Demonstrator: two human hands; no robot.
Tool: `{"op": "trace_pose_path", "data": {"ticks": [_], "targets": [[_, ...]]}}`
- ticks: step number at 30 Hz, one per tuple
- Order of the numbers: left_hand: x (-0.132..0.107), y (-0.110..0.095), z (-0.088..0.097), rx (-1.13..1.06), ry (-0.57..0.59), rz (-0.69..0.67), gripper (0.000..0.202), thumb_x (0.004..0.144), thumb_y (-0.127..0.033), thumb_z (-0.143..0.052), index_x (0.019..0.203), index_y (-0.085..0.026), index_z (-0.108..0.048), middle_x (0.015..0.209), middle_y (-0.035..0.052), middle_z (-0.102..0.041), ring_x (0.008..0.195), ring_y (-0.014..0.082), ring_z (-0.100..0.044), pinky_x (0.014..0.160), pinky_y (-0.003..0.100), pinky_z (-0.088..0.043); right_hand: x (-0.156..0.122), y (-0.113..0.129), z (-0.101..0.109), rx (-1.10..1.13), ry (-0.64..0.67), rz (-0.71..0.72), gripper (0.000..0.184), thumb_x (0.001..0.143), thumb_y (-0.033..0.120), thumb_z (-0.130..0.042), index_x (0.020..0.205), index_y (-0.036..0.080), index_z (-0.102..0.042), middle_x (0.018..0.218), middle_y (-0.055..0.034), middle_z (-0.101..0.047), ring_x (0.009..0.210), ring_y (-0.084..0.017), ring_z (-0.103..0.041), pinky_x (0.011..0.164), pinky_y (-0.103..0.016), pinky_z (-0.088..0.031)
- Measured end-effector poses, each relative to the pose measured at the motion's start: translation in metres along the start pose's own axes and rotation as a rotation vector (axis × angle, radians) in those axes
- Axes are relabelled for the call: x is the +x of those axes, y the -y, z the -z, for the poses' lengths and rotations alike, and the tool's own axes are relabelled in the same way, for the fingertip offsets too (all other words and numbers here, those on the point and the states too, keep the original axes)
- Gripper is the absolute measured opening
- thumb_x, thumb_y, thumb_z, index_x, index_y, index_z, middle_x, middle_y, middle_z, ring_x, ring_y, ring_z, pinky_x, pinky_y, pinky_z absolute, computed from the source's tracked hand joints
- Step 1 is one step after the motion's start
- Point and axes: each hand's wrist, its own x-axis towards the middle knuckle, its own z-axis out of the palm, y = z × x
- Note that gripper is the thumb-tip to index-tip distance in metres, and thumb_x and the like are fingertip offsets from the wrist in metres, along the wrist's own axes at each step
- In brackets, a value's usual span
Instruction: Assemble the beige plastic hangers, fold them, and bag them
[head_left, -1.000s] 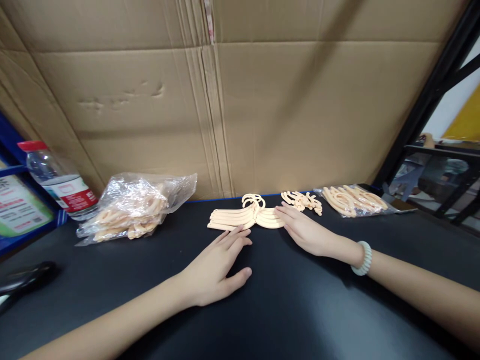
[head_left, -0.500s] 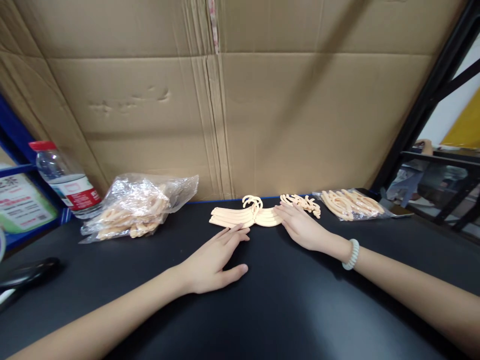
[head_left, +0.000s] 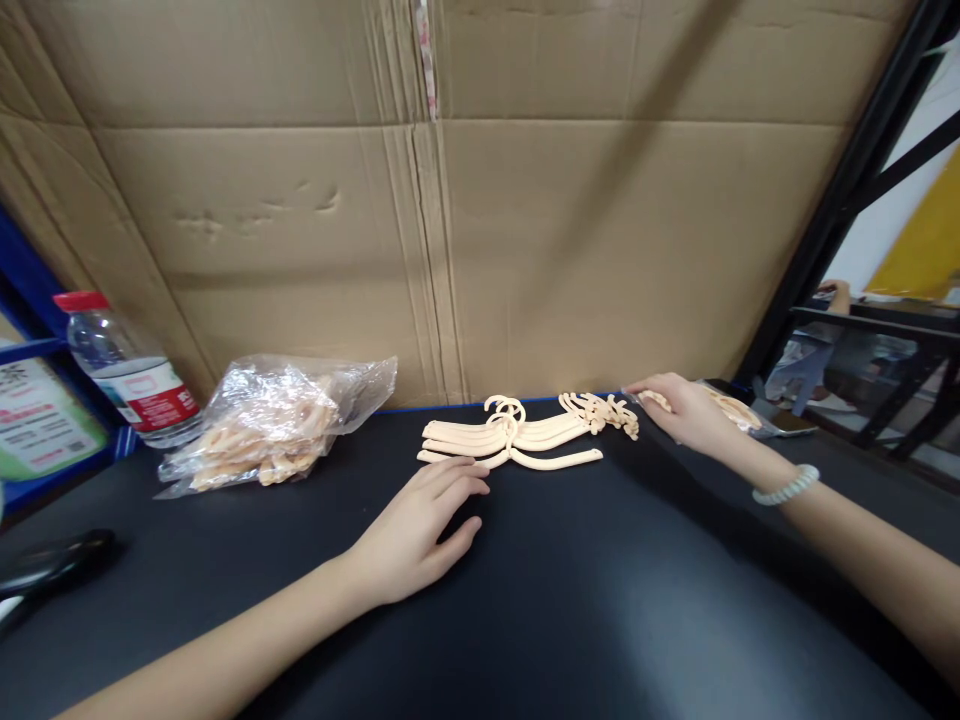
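Several cream plastic clothes hangers lie stacked in a row at the back of the black table, their hooks pointing to the wall. The front hanger lies a little apart from the others, nearer me. My left hand rests with its fingers stretched out at the left arm of that hanger, touching or just in front of it. My right hand is open over the left end of a clear bag of cream pieces, covering part of it. Between it and the hangers is a heap of loose cream hooks.
A clear plastic bag of cream pieces stands at the back left, beside a red-capped water bottle. A black object lies at the left edge. Cardboard walls the back. A black metal frame rises at right, with another person's arm beyond.
My right hand has left the hangers and moved right, over the bag. The front hanger now shows apart from the stack. My left hand has shifted slightly down and left.
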Motion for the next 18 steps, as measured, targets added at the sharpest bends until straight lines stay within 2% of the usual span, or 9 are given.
{"op": "trace_pose_path", "data": {"ticks": [5, 7, 9, 13, 18], "targets": [[-0.001, 0.006, -0.003, 0.071, -0.046, 0.061, 0.021, 0.09, -0.021, -0.052, 0.109, -0.021, -0.061, 0.128, 0.0119, -0.063, 0.124, 0.0295, -0.055, 0.103, 0.05, -0.046, -0.009, 0.041, -0.003, 0.11, 0.2, 0.158, 0.017, 0.087, 0.023, -0.055, 0.096, 0.017, -0.067, 0.077, -0.0045, -0.066, 0.073, -0.019, -0.06, 0.068, -0.032, -0.047], [-0.001, 0.006, -0.004, 0.081, -0.04, 0.081, 0.021, 0.09, -0.022, -0.052, 0.108, -0.02, -0.061, 0.128, 0.0128, -0.062, 0.123, 0.0299, -0.055, 0.102, 0.051, -0.047, -0.01, 0.056, -0.007, 0.138, 0.266, 0.209, 0.008, 0.084, 0.02, -0.059, 0.088, 0.017, -0.066, 0.071, -0.0021, -0.063, 0.072, -0.018, -0.058, 0.07, -0.031, -0.046], [0.0, 0.006, -0.005, 0.08, -0.036, 0.091, 0.021, 0.09, -0.023, -0.052, 0.108, -0.02, -0.061, 0.127, 0.0129, -0.063, 0.122, 0.03, -0.056, 0.101, 0.05, -0.047, -0.011, 0.065, -0.011, 0.132, 0.296, 0.243, 0.006, 0.084, 0.016, -0.059, 0.081, 0.017, -0.064, 0.074, -0.0033, -0.063, 0.077, -0.019, -0.058, 0.074, -0.032, -0.045], [-0.001, 0.006, -0.005, 0.08, -0.027, 0.095, 0.023, 0.089, -0.024, -0.053, 0.11, -0.02, -0.062, 0.13, 0.0132, -0.062, 0.123, 0.0311, -0.056, 0.101, 0.052, -0.047, -0.011, 0.062, -0.012, 0.077, 0.289, 0.26, 0.012, 0.086, 0.014, -0.055, 0.084, 0.016, -0.067, 0.084, -0.0075, -0.066, 0.084, -0.021, -0.06, 0.078, -0.035, -0.046], [-0.003, 0.01, -0.008, 0.084, -0.008, 0.098, 0.025, 0.09, -0.026, -0.053, 0.113, -0.021, -0.062, 0.135, 0.0133, -0.059, 0.127, 0.0313, -0.053, 0.103, 0.052, -0.046, -0.004, 0.031, 0.007, 0.011, 0.182, 0.161, 0.02, 0.089, 0.02, -0.05, 0.089, 0.019, -0.07, 0.087, -0.0079, -0.071, 0.081, -0.021, -0.064, 0.074, -0.035, -0.049]]}}
